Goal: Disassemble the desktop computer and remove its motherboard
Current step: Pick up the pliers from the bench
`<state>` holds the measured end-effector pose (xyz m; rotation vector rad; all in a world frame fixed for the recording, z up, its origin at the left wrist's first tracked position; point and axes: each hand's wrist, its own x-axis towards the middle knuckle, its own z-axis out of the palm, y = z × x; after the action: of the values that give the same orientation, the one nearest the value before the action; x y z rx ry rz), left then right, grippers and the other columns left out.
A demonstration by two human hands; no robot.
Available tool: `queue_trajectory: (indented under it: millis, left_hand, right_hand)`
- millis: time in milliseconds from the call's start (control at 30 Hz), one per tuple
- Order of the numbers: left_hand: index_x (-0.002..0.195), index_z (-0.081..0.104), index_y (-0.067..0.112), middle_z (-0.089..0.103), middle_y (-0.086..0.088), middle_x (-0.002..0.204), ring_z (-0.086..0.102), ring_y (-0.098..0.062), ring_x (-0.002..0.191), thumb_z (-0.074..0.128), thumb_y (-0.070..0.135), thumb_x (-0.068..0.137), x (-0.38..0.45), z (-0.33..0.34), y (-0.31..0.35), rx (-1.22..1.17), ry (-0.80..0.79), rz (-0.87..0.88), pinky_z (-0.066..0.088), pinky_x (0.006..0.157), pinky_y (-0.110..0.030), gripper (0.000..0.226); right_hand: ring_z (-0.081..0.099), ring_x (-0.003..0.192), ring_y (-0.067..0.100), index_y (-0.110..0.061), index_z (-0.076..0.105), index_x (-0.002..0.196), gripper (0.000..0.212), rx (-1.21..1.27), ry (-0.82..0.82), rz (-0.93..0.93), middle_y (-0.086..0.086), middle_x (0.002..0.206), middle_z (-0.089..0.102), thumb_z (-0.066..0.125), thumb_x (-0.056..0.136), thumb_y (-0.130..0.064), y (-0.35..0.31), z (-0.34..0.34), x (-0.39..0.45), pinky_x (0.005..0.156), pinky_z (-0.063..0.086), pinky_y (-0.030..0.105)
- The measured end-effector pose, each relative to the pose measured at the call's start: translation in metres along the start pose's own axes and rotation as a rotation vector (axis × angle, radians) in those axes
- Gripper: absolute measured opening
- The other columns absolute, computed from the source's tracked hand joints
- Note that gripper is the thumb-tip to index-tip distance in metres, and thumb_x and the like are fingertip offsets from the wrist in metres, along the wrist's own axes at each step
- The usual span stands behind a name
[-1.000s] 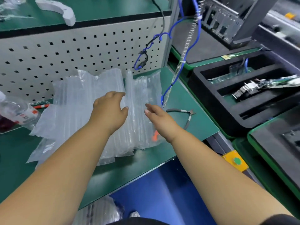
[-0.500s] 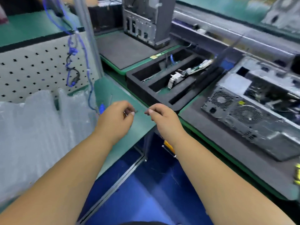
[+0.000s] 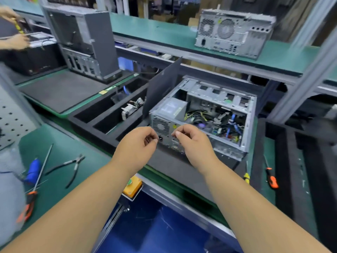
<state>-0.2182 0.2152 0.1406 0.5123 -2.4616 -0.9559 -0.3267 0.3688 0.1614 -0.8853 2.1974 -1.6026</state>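
An open grey desktop computer (image 3: 220,95) lies on its side on a black foam mat (image 3: 169,165). Its power supply (image 3: 173,108) sits at the near left corner, and tangled cables (image 3: 215,121) cover the motherboard beneath them. A dark side panel (image 3: 164,84) stands upright against the case's left side. My left hand (image 3: 138,145) and my right hand (image 3: 193,141) hover close together just in front of the case's rear face, not touching it. On both hands the fingers are curled, thumb against fingertips. I see nothing in either hand.
A black foam tray (image 3: 102,114) holding a removed part (image 3: 131,108) lies left of the case. Pliers (image 3: 73,165) and screwdrivers (image 3: 33,170) rest on the green bench at left, and two screwdrivers (image 3: 271,179) at right. Another person's hands (image 3: 16,42) work at far left.
My view has swung right, from the bubble wrap to the open computer. Both hands moved right with it and curled closed in front of the case.
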Motion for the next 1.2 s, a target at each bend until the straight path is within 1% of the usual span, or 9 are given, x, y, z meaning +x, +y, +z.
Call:
queue_trajectory:
  millis: [100,300,433,533,633,800,900,1033,1200]
  left_hand:
    - [0.08,0.058,0.036,0.057,0.013,0.079,0.055,-0.006,0.072,0.058,0.023,0.089,0.019,0.028,0.026,-0.009,-0.028,0.048,0.047,0.063,-0.025,0.015]
    - [0.083,0.059,0.038,0.058,0.015,0.082,0.056,-0.005,0.074,0.06,0.023,0.085,0.041,0.075,0.055,-0.066,-0.06,0.103,0.047,0.068,-0.024,0.015]
    - [0.085,0.059,0.039,0.06,0.016,0.082,0.057,-0.004,0.074,0.059,0.025,0.084,0.064,0.094,0.064,-0.063,-0.11,0.14,0.051,0.07,-0.028,0.013]
    - [0.084,0.06,0.037,0.06,0.017,0.084,0.057,-0.004,0.075,0.06,0.025,0.084,0.086,0.104,0.064,-0.073,-0.133,0.161,0.048,0.067,-0.023,0.012]
    - [0.082,0.061,0.037,0.06,0.02,0.083,0.057,-0.002,0.077,0.06,0.023,0.085,0.108,0.114,0.061,-0.088,-0.18,0.17,0.044,0.066,-0.019,0.014]
    - [0.086,0.061,0.039,0.059,0.02,0.087,0.058,-0.002,0.081,0.059,0.026,0.084,0.141,0.108,0.05,-0.155,-0.261,0.234,0.05,0.072,-0.026,0.013]
    - [0.088,0.062,0.037,0.061,0.017,0.088,0.059,-0.004,0.084,0.06,0.02,0.085,0.153,0.096,0.037,-0.188,-0.257,0.231,0.052,0.078,-0.031,0.017]
    - [0.088,0.061,0.038,0.061,0.019,0.088,0.057,-0.002,0.086,0.058,0.022,0.084,0.145,0.076,0.019,-0.161,-0.167,0.21,0.046,0.077,-0.022,0.017]
    - [0.088,0.061,0.037,0.062,0.016,0.088,0.059,-0.005,0.082,0.058,0.022,0.085,0.09,0.058,-0.013,-0.107,-0.091,0.069,0.048,0.075,-0.02,0.015]
  right_hand:
    - [0.047,0.058,-0.003,-0.02,0.067,0.083,0.017,-0.037,0.044,-0.04,-0.024,0.062,0.053,0.054,0.095,-0.018,0.01,-0.038,0.002,0.054,0.034,0.011]
    - [0.052,0.074,0.005,-0.027,0.066,0.082,0.016,-0.136,0.102,-0.056,-0.01,0.088,0.059,0.055,0.093,-0.022,0.032,-0.086,0.008,0.07,0.044,0.027]
    - [0.053,0.078,0.004,-0.032,0.063,0.081,0.017,-0.176,0.163,-0.024,-0.009,0.092,0.059,0.054,0.093,-0.025,0.045,-0.106,0.017,0.064,0.044,0.017]
    - [0.053,0.077,0.006,-0.031,0.063,0.08,0.016,-0.19,0.203,0.018,-0.01,0.09,0.058,0.054,0.093,-0.025,0.055,-0.111,0.025,0.071,0.046,0.026]
    - [0.053,0.077,0.004,-0.031,0.064,0.08,0.018,-0.216,0.25,0.055,-0.015,0.086,0.057,0.054,0.093,-0.024,0.061,-0.115,0.036,0.068,0.043,0.024]
    - [0.054,0.078,0.001,-0.035,0.064,0.078,0.021,-0.196,0.34,0.068,-0.015,0.085,0.059,0.056,0.093,-0.023,0.055,-0.105,0.06,0.068,0.039,0.021]
    - [0.057,0.08,0.003,-0.034,0.065,0.079,0.02,-0.153,0.304,0.025,-0.013,0.086,0.061,0.057,0.093,-0.021,0.043,-0.087,0.075,0.071,0.044,0.022]
    - [0.056,0.085,0.001,-0.029,0.066,0.081,0.017,-0.141,0.221,-0.045,-0.013,0.088,0.061,0.057,0.092,-0.019,0.034,-0.061,0.082,0.071,0.041,0.011]
    - [0.059,0.085,0.004,-0.027,0.065,0.082,0.013,0.033,0.115,-0.127,-0.013,0.086,0.063,0.056,0.091,-0.022,0.038,-0.024,0.069,0.074,0.047,0.019]
